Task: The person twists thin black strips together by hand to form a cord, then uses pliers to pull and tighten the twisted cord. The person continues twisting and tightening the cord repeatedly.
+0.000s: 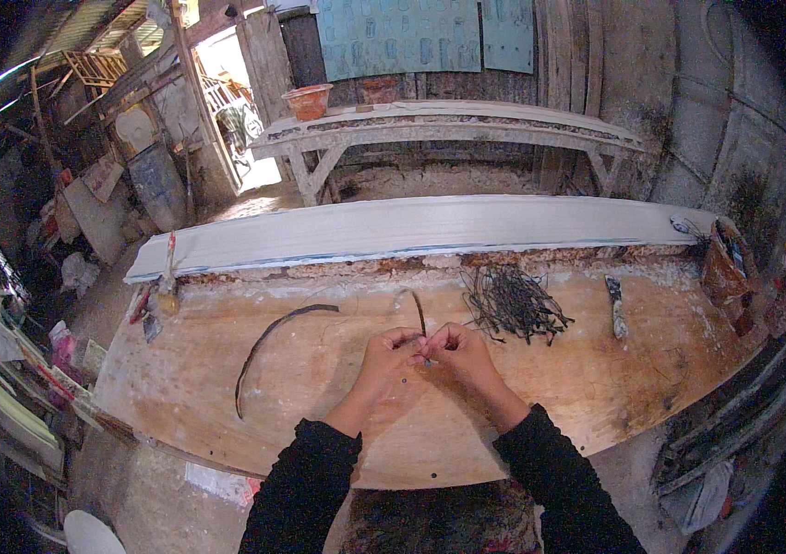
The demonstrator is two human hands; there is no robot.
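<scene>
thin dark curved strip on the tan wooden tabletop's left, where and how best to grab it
Probably best to pinch the thin dark curved strip at mid-arc, coming from above and its hollow right side: it lies bowed on the tan wooden tabletop, nothing covering it.

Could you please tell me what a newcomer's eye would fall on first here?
Probably the left hand and right hand, meeting over the plywood tabletop and pinching a thin dark strip. To their right, a tangled heap of black strands stands out; to their left lies a curved black strip.
</scene>
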